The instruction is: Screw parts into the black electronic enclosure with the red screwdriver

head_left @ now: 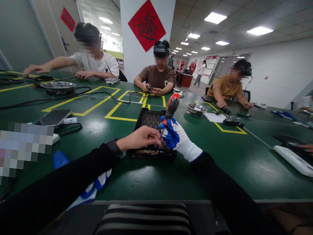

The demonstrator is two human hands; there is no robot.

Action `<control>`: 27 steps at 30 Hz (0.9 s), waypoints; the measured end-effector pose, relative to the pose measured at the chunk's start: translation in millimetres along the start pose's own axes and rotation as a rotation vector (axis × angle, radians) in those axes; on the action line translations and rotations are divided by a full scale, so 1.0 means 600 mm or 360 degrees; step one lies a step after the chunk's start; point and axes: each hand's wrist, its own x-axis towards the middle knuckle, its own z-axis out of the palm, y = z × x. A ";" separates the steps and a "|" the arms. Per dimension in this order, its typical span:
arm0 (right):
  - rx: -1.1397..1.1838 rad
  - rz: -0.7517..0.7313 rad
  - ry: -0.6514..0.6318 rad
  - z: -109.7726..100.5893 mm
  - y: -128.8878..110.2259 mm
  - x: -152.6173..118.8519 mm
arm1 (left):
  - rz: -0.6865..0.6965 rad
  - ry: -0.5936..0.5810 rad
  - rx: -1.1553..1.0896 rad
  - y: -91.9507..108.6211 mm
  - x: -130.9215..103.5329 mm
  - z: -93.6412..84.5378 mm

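Observation:
My right hand [174, 135], in a white and blue work glove, is wrapped round a screwdriver [172, 107] with a red and dark grey handle. The screwdriver stands nearly upright, its shaft pointing down into a black plastic case [148, 117] on the table. My bare left hand [140, 137] has its fingers pinched close beside the shaft, low over the case. What those fingertips hold, if anything, is hidden. Both hands cover much of the case's near half. A blue and white glove [61, 160] lies under my left forearm.
The green table [212, 173] carries yellow tape outlines. Metal bowls [197, 109] stand farther back. Black cables [102, 93] run across the left side. At left lies a phone [55, 116]; at right, a white power bank-like slab [295, 160]. Several people sit around the table.

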 end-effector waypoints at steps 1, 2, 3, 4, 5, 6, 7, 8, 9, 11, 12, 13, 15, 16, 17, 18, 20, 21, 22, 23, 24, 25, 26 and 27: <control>0.0027 0.0039 -0.0020 0.000 -0.002 0.000 | -0.0001 0.0001 0.0000 0.000 0.000 0.000; 0.0055 0.0094 -0.0042 0.001 -0.004 -0.001 | -0.0003 -0.0001 -0.0002 -0.001 0.000 0.000; 0.0081 0.0156 -0.0062 0.002 -0.007 -0.002 | -0.0007 -0.0001 -0.0004 -0.002 -0.001 0.000; 0.0104 0.0211 -0.0077 0.003 -0.010 -0.003 | -0.0014 -0.0002 -0.0008 -0.002 -0.001 0.000; 0.0123 0.0250 -0.0081 0.005 -0.013 -0.005 | -0.0022 -0.0001 -0.0014 -0.003 -0.001 0.000; 0.0136 0.0270 -0.0071 0.006 -0.016 -0.006 | -0.0030 0.0001 -0.0019 -0.004 0.000 0.000; 0.0140 0.0276 -0.0055 0.007 -0.017 -0.006 | -0.0036 0.0002 -0.0021 -0.004 0.000 0.000; 0.0132 0.0279 -0.0034 0.008 -0.018 -0.007 | -0.0040 0.0003 -0.0021 -0.004 0.000 0.000; 0.0116 0.0278 -0.0012 0.008 -0.018 -0.007 | -0.0043 0.0004 -0.0022 -0.004 0.000 0.000; 0.0072 0.0263 0.0025 0.007 -0.016 -0.005 | -0.0046 0.0003 -0.0030 -0.003 0.000 0.001; 0.0045 0.0246 0.0036 0.006 -0.014 -0.005 | -0.0046 0.0003 -0.0037 -0.002 0.000 0.001; 0.0015 0.0225 0.0039 0.005 -0.012 -0.004 | -0.0045 0.0003 -0.0044 -0.001 -0.001 0.002; -0.0036 0.0170 0.0036 0.002 -0.007 -0.002 | -0.0035 0.0004 -0.0049 0.000 -0.001 0.002; -0.0053 0.0139 0.0038 0.001 -0.004 -0.001 | -0.0028 0.0003 -0.0048 0.000 -0.001 0.003; -0.0062 0.0108 0.0045 0.000 -0.002 0.000 | -0.0022 0.0004 -0.0046 0.000 -0.001 0.003; -0.0062 0.0084 0.0052 -0.002 0.000 0.001 | -0.0018 0.0003 -0.0044 -0.001 -0.001 0.003; -0.0040 0.0046 0.0061 -0.003 0.003 0.002 | -0.0012 0.0000 -0.0043 -0.002 -0.001 0.003; -0.0022 0.0034 0.0062 -0.003 0.003 0.003 | -0.0014 -0.0003 -0.0043 -0.002 -0.001 0.002; -0.0002 0.0028 0.0064 -0.003 0.002 0.003 | -0.0017 -0.0004 -0.0044 -0.003 -0.001 0.002; 0.0018 0.0035 0.0066 -0.003 0.001 0.003 | -0.0020 -0.0004 -0.0045 -0.003 -0.001 0.002; 0.0039 0.0057 0.0063 -0.002 -0.001 0.003 | -0.0023 -0.0005 -0.0045 -0.003 -0.001 0.001; 0.0059 0.0093 0.0050 -0.001 -0.004 0.002 | -0.0028 -0.0005 -0.0046 -0.003 -0.001 0.001; 0.0078 0.0140 0.0025 0.000 -0.008 0.000 | -0.0034 -0.0007 -0.0048 -0.003 -0.001 0.001; 0.0096 0.0186 -0.0009 0.001 -0.011 -0.001 | -0.0040 -0.0009 -0.0051 -0.002 -0.002 0.001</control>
